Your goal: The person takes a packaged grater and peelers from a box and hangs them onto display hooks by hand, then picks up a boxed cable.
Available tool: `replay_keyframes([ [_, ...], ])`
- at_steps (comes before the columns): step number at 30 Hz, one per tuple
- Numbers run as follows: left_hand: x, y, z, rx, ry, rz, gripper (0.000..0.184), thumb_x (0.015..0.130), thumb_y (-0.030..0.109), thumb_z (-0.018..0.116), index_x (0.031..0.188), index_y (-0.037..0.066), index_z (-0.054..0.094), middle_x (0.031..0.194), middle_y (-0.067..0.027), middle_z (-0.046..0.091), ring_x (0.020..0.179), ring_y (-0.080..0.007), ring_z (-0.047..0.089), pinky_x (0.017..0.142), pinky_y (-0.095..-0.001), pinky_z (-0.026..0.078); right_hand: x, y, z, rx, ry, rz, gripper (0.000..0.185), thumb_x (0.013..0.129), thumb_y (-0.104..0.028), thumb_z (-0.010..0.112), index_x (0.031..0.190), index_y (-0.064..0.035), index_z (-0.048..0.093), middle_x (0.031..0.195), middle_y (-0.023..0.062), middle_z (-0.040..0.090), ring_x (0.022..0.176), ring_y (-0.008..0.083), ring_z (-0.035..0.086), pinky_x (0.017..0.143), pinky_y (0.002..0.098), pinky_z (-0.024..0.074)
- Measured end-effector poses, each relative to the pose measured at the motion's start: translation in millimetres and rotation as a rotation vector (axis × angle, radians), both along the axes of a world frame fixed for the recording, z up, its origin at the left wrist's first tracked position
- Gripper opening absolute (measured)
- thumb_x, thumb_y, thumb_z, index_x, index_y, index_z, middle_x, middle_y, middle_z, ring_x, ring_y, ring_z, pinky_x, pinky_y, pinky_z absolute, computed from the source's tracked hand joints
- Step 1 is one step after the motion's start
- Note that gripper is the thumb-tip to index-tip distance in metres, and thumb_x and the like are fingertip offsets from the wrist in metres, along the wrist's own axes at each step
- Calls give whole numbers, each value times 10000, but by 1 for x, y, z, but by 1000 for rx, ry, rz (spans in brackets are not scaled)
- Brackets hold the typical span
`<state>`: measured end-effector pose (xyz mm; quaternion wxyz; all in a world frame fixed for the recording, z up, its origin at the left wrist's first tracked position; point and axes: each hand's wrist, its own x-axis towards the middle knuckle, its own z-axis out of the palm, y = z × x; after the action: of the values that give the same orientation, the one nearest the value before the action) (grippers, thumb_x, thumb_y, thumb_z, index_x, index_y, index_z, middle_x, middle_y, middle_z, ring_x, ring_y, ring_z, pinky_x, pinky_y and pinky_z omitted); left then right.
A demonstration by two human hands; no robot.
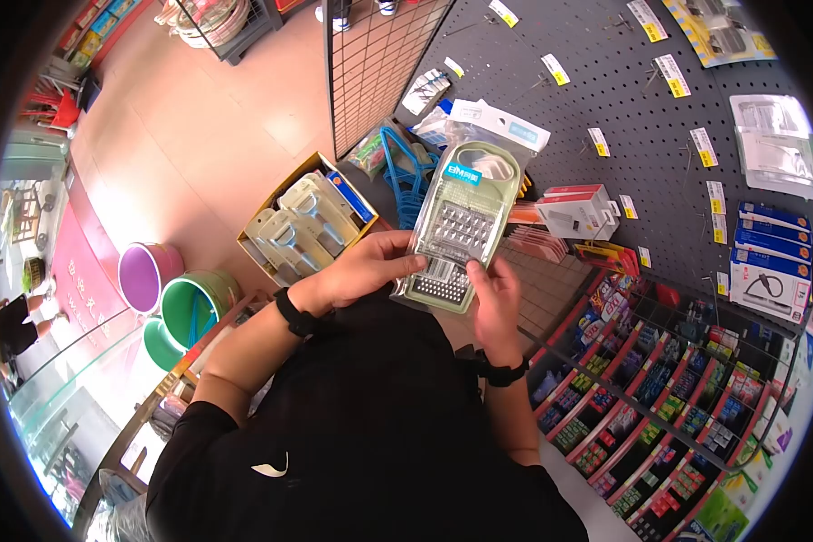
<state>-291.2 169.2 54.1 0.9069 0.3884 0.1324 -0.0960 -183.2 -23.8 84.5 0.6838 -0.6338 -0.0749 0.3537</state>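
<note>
Between my two hands is a packaged grater (461, 226) with a pale green frame, metal grating plates and a blue label, in clear plastic with a white header card. My left hand (375, 266) grips its left edge, thumb lying across the front. On the lower right edge, my right hand (495, 303) holds it with the thumb on the front and the other fingers curled behind. The grater is tilted, its handle end pointing up and away from me. Both hands' fingers behind the pack are partly hidden.
A dark pegboard (605, 81) with hooks and price tags rises ahead to the right. Left of the grater stand a cardboard box (266, 203) of packaged tools and blue hangers (402, 172). Purple (149, 275) and green buckets (194, 303) sit further left. A rack of small packets (659, 397) is at lower right.
</note>
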Motion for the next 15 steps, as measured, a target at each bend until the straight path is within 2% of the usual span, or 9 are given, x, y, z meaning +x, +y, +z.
replay_keyframes([
  [5, 4, -6, 1, 11, -18, -26, 267, 1025, 131, 601, 1258, 6, 638, 1144, -15, 698, 1027, -73, 623, 904, -258, 503, -2, -12, 3, 10, -54, -6, 233, 994, -67, 599, 1206, 24, 634, 1129, 45, 675, 1021, 105, 606, 921, 270, 471],
  [8, 7, -9, -1, 38, -10, -54, 261, 1021, 132, 609, 1251, 15, 648, 1116, 0, 703, 998, -54, 613, 858, -237, 497, -1, -18, 0, 23, -60, -7, 242, 995, -66, 598, 1218, 23, 624, 1140, 52, 671, 1040, 112, 604, 933, 279, 469],
  [10, 9, -11, 1, 50, -8, -36, 266, 1017, 136, 618, 1255, 22, 650, 1086, 11, 702, 924, -40, 608, 787, -228, 497, 1, -20, 0, 25, -68, 3, 256, 996, -66, 595, 1235, 23, 610, 1155, 57, 665, 1058, 116, 601, 943, 284, 467],
  [14, 10, -15, 6, 158, 15, -50, 280, 1002, 159, 649, 1248, 25, 653, 1044, 25, 694, 853, -40, 602, 737, -245, 507, 3, -15, 0, 21, -83, -63, 357, 996, -24, 554, 1346, 22, 498, 1254, 102, 620, 1148, 156, 579, 1009, 307, 446],
  [15, 10, -18, 6, 279, -31, -33, 318, 986, 169, 670, 1270, 30, 638, 1018, 14, 690, 826, -52, 606, 727, -253, 512, 4, -15, -2, 11, -63, -91, 388, 995, -9, 540, 1374, 20, 461, 1286, 119, 602, 1174, 170, 571, 1032, 317, 437],
])
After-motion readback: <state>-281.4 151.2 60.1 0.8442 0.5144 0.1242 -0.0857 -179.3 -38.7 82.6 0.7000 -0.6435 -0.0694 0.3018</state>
